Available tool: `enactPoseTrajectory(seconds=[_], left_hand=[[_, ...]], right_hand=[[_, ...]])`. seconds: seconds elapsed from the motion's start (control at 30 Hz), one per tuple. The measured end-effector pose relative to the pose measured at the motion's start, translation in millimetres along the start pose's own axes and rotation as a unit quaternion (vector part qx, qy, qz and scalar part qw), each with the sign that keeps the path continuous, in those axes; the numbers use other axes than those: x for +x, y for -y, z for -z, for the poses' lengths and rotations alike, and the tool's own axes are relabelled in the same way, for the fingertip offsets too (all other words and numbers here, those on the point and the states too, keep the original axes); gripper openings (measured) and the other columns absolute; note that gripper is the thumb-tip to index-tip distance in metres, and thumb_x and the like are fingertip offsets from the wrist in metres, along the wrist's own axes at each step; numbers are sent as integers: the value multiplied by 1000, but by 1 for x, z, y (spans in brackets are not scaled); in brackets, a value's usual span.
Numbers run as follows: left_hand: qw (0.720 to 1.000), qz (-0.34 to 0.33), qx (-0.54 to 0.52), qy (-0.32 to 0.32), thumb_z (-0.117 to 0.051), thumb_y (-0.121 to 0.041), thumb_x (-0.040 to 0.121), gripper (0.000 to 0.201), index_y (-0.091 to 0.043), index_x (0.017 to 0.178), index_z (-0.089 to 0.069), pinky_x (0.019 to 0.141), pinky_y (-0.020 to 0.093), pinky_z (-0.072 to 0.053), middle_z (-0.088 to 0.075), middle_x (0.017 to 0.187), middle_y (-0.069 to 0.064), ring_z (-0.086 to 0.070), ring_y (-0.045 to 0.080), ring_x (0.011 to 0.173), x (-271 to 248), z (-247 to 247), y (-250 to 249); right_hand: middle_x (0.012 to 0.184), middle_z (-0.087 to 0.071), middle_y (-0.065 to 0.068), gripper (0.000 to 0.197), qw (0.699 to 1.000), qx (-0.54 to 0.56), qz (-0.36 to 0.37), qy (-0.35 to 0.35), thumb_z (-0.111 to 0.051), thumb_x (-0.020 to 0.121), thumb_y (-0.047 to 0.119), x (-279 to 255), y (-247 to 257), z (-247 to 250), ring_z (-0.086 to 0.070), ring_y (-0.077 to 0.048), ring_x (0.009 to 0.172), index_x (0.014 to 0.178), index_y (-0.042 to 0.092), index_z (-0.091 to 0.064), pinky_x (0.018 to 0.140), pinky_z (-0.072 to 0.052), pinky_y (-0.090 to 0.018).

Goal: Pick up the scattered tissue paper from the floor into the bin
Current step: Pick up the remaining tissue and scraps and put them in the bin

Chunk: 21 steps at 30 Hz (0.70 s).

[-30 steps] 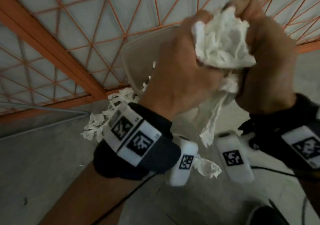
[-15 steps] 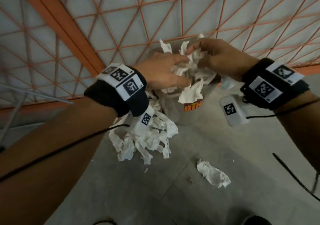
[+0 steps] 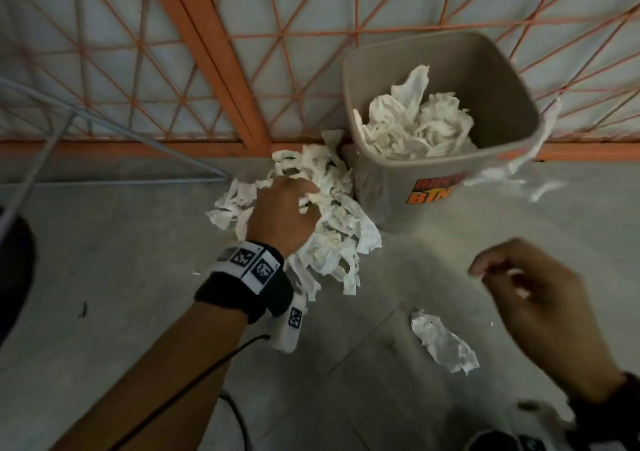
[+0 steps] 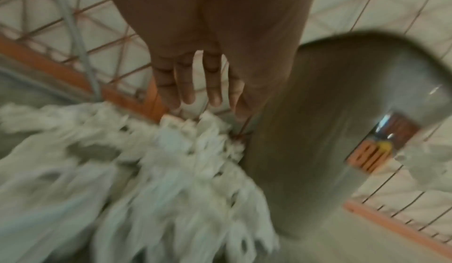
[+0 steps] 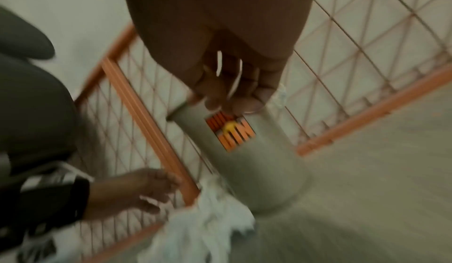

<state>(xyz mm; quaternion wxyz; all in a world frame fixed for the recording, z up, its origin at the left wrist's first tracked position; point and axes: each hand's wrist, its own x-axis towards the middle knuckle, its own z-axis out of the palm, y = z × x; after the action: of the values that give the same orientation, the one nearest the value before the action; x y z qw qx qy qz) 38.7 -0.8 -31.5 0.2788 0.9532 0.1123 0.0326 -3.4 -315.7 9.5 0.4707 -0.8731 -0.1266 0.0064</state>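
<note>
Tissue paper (image 3: 332, 228) in crumpled white strips heaps on the grey floor (image 3: 138, 277) against the tapered beige plastic bin (image 3: 381, 190), more stuffed inside; your left hand (image 3: 282, 215) rests spread fingers on it; your right hand (image 3: 540, 298) hangs loosely curled, empty.

tissue paper (image 3: 341, 232): crumpled paper | bin (image 3: 381, 190): smooth plastic | floor (image 3: 121, 263): matt

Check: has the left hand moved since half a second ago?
Yes. The left hand dropped from the mouth of the bin onto the tissue pile beside it.
</note>
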Motion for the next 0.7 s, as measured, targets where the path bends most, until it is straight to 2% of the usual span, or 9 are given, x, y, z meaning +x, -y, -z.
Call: enactPoseTrajectory(seconds=[0.07, 0.13, 0.2, 0.3, 0.4, 0.47, 0.53, 0.6, 0.7], left_hand=[[992, 62, 63, 89, -63, -29, 82, 48, -34, 129, -52, 100, 45, -47, -39, 146, 5, -51, 34, 121, -9, -26, 20], [982, 86, 89, 145, -65, -28, 83, 64, -36, 140, -38, 105, 45, -43, -20, 157, 6, -41, 35, 132, -16, -47, 31], [979, 88, 101, 155, -65, -21, 83, 63, -30, 141, -41, 107, 41, -41, -27, 154, 8, -39, 31, 136, -20, -64, 36], [987, 89, 70, 115, -58, -10, 86, 31, -20, 114, -66, 94, 36, -49, -60, 123, 10, -59, 29, 112, -22, -72, 38], [996, 65, -6, 65, -62, -7, 83, 19, -16, 96, -71, 83, 32, -52, -67, 104, 10, -64, 25, 96, -26, -64, 34], [996, 56, -58, 30, -63, -11, 81, 17, -17, 94, -70, 82, 25, -47, -67, 102, 6, -62, 19, 93, -29, -53, 28], [993, 69, -99, -4, -57, -17, 80, 20, -15, 94, -71, 83, 23, -43, -66, 100, 6, -60, 16, 92, -32, -44, 25], [990, 64, -115, -42, -49, -19, 79, 27, -5, 87, -71, 79, 23, -42, -65, 92, 13, -58, 16, 85, -35, -37, 24], [980, 61, -171, -83, -46, -17, 81, 27, 3, 71, -59, 67, 10, -36, -58, 78, 17, -48, 4, 67, -42, -31, 22]], right_hand=[[105, -56, 15, 34, 986, -95, -39, 133, -66, 81, 7, -23, -36, -23, -59, -10, 89, 96, 38, -62, 73, -52, -28], [129, -41, 12, 43, 940, -207, -88, 257, -68, 81, 31, -46, -67, -43, -51, -17, 112, 117, 47, -50, 88, -50, -33], [143, -30, 8, 53, 905, -274, -121, 301, -63, 82, 44, -62, -91, -59, -41, -23, 124, 129, 49, -40, 98, -46, -38], [136, -43, 5, 40, 917, -271, -114, 271, -56, 86, 37, -65, -103, -68, -46, -25, 116, 126, 39, -52, 93, -46, -35], [98, -60, 2, 24, 944, -200, -84, 248, -60, 79, 9, -54, -104, -75, -61, -26, 92, 91, 28, -67, 72, -42, -20], [82, -56, 5, 39, 963, -142, -67, 220, -57, 73, -9, -39, -96, -83, -59, -14, 77, 74, 30, -59, 65, -36, -10], [74, -55, 8, 56, 981, -58, -74, 172, -48, 71, -21, -17, -81, -93, -56, 1, 70, 70, 35, -50, 61, -38, -7], [75, -56, 3, 53, 989, 0, -60, 135, -40, 72, -21, 10, -64, -106, -54, 1, 70, 73, 32, -49, 62, -40, -11], [112, -53, -11, 43, 992, -13, 13, 126, -36, 71, -3, 45, -45, -129, -54, -16, 87, 103, 16, -58, 76, -48, -27]])
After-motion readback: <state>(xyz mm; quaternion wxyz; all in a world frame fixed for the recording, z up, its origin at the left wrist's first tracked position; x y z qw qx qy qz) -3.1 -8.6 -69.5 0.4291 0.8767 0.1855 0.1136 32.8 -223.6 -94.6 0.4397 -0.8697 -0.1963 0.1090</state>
